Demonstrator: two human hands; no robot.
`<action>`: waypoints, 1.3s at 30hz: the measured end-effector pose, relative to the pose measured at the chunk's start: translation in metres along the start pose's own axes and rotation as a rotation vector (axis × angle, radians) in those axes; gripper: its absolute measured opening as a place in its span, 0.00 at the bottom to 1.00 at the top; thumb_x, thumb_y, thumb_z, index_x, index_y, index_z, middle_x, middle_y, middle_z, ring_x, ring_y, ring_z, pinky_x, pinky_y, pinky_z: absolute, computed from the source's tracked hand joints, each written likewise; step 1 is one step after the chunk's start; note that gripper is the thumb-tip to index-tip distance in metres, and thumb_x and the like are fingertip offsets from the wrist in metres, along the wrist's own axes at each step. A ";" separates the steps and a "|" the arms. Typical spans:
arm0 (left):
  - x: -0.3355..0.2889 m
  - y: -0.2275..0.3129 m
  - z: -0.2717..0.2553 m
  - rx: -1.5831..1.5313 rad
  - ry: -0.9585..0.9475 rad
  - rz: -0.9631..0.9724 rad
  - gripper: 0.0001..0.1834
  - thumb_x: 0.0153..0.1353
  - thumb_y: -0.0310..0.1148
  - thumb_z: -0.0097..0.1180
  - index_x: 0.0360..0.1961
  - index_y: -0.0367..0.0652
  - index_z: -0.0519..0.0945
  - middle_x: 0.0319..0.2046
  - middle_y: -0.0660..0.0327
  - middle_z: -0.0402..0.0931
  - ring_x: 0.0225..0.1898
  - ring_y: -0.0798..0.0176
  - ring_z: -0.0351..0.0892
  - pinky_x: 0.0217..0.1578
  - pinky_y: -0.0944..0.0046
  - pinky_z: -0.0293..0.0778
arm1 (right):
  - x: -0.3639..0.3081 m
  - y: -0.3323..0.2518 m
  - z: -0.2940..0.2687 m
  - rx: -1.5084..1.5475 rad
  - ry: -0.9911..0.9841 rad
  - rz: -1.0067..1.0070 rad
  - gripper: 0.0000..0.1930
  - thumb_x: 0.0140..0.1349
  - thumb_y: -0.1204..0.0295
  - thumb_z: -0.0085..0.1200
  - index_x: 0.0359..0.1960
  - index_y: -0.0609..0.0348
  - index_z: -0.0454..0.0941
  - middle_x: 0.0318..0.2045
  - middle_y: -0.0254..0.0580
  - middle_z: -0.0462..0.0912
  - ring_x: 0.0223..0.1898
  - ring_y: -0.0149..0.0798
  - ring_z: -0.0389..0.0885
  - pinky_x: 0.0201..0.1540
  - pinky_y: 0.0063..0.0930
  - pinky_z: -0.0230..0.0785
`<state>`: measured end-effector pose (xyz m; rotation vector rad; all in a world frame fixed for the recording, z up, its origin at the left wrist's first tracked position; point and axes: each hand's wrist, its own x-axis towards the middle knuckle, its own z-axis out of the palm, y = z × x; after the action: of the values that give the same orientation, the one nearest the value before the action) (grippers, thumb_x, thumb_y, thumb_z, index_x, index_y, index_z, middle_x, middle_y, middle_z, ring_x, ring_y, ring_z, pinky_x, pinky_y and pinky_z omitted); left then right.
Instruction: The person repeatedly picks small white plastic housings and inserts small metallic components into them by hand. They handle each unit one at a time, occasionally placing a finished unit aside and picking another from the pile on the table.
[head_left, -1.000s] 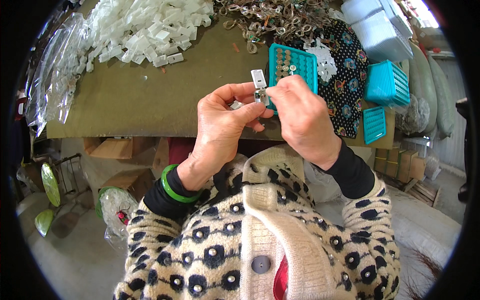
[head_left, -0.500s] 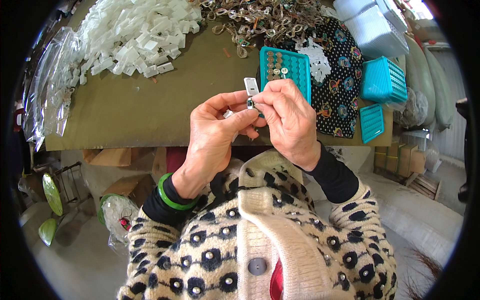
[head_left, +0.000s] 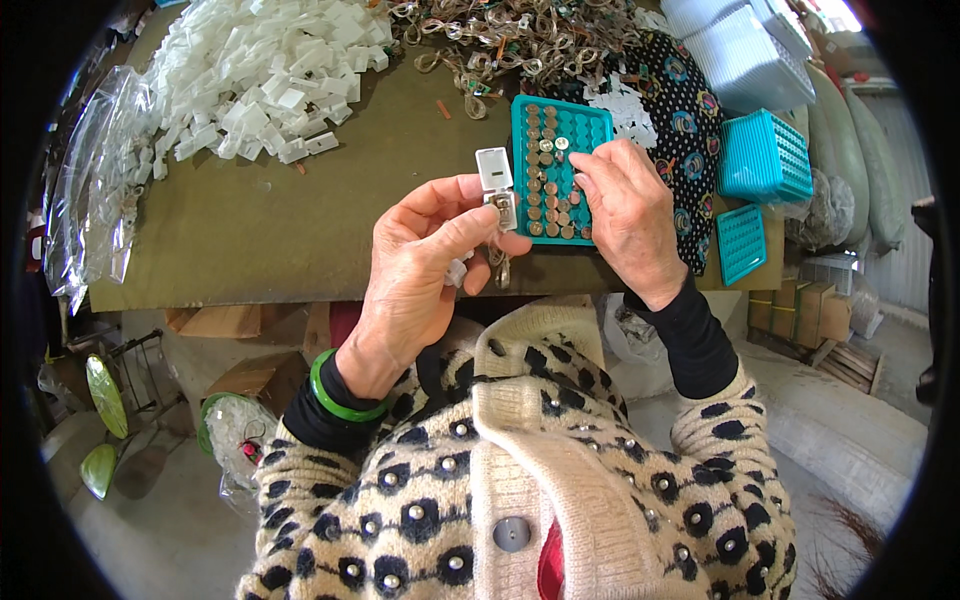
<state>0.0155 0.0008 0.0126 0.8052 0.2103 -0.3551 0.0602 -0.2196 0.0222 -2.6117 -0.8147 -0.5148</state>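
Observation:
My left hand (head_left: pixel 420 255) is closed around a small white plastic case (head_left: pixel 494 170), held upright with its lid swung up. Metal parts show inside its lower half, and a loop of thin wire (head_left: pixel 501 270) hangs beneath the fingers. More white plastic pieces (head_left: pixel 456 272) are tucked in the same palm. My right hand (head_left: pixel 632 215) is over the right side of a teal tray (head_left: pixel 590 118), thumb and forefinger pinched together; whatever is between them is too small to make out. Round coin-shaped metal cells (head_left: pixel 535 186) sit in the tray's pockets, mostly in the left columns.
A large heap of white plastic cases (head_left: pixel 270 75) covers the table's far left. Coiled wires (head_left: pixel 520 35) lie in a pile at the back. White pieces (head_left: pixel 625 115) rest on a dark patterned cloth (head_left: pixel 690 130). Stacked teal trays (head_left: pixel 765 155) and a single tray (head_left: pixel 742 246) are at right.
My right hand has moved right, from the case to the tray. My left hand has shifted slightly left, still holding the case, whose inside now shows more fully.

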 end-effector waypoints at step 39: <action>-0.015 -0.010 0.000 -0.065 -0.141 0.181 0.11 0.60 0.21 0.64 0.45 0.38 0.82 0.31 0.60 0.80 0.21 0.72 0.74 0.18 0.73 0.69 | 0.009 -0.059 -0.020 1.610 -0.236 0.662 0.10 0.64 0.80 0.59 0.42 0.61 0.70 0.36 0.32 0.74 0.37 0.23 0.74 0.43 0.19 0.71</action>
<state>-0.0021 -0.0020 0.0109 0.7259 0.0165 -0.2315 0.0270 -0.1782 0.0565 -1.2199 -0.1356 0.5040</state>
